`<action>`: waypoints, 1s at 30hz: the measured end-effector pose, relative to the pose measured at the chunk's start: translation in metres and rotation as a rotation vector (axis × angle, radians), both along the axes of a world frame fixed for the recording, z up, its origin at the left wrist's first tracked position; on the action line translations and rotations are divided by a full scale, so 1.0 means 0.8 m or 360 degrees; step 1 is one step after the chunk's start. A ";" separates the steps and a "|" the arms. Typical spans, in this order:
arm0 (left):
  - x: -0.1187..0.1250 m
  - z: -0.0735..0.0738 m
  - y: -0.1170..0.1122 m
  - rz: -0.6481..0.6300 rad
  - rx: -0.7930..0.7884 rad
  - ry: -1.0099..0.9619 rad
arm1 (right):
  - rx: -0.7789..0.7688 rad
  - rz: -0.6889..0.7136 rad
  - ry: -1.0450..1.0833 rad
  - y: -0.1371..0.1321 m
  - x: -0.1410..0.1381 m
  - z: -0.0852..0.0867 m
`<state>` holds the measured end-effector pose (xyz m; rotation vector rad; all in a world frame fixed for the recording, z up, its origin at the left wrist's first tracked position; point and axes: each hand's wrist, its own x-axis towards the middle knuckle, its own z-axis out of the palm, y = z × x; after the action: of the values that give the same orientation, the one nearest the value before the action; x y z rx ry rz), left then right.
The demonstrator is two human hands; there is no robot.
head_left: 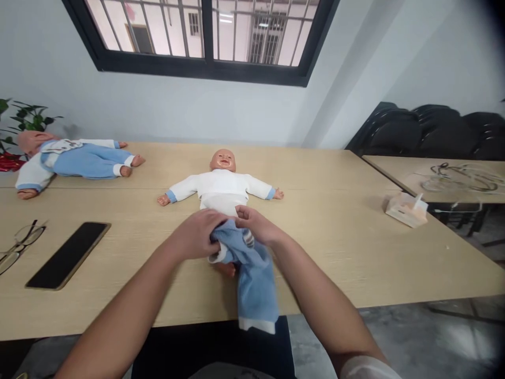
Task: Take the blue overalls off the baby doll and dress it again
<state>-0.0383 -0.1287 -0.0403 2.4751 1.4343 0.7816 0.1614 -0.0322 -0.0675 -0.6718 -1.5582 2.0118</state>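
Observation:
A baby doll [223,185] in a white long-sleeved top with blue cuffs lies on its back, head toward the wall and arms spread. Blue doll trousers [256,287] with white cuffs are bunched at its lower body, and one trouser leg hangs over the table's front edge. My left hand [199,234] grips the bunched cloth by a white cuff. On the other side, my right hand [258,225] closes on the upper part of the same trousers. One doll foot [226,269] shows below the cloth; the other leg is hidden.
A second dressed doll [87,158] lies at the back left beside a plant [33,118]. Glasses [19,245] and a black phone [69,255] are at the left. A tissue pack [406,209] sits near the right edge; cables [465,178] lie on another table.

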 end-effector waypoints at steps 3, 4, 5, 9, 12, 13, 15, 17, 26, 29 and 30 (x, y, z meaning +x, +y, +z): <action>-0.007 -0.002 0.003 -0.0037 0.0188 -0.0188 | -0.0123 -0.0144 0.0101 -0.012 -0.013 -0.005; -0.008 -0.005 0.004 -0.0045 0.0309 -0.0241 | -0.0197 -0.0195 0.0133 -0.016 -0.017 -0.005; -0.009 -0.007 0.005 -0.0019 0.0473 -0.0283 | -0.0269 -0.0241 0.0170 -0.019 -0.019 -0.004; -0.009 -0.011 0.004 0.0223 0.1131 -0.0222 | -0.0444 -0.0296 0.0353 -0.032 -0.023 0.008; -0.007 -0.007 -0.003 0.0223 0.1257 -0.0056 | -0.0457 -0.0334 0.0396 -0.039 -0.023 0.013; -0.007 -0.005 -0.005 0.0214 0.1267 -0.0032 | -0.0453 -0.0351 0.0388 -0.040 -0.024 0.014; -0.006 -0.001 -0.009 0.0192 0.1277 -0.0034 | -0.0447 -0.0367 0.0355 -0.041 -0.025 0.012; -0.007 0.002 -0.009 0.0144 0.1252 -0.0047 | -0.0459 -0.0366 0.0333 -0.041 -0.026 0.008; -0.015 0.006 -0.003 -0.0028 0.1079 0.0063 | -0.0539 -0.0383 0.0408 -0.041 -0.027 0.004; -0.012 0.009 -0.008 0.0004 0.0992 0.0199 | -0.0562 -0.0442 0.0420 -0.040 -0.028 0.004; -0.010 0.010 -0.010 0.0023 0.0922 0.0243 | -0.0575 -0.0462 0.0418 -0.041 -0.028 0.004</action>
<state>-0.0463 -0.1365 -0.0321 3.0027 1.4300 1.1730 0.1390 -0.0648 -0.0643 -0.6882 -0.9001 2.0736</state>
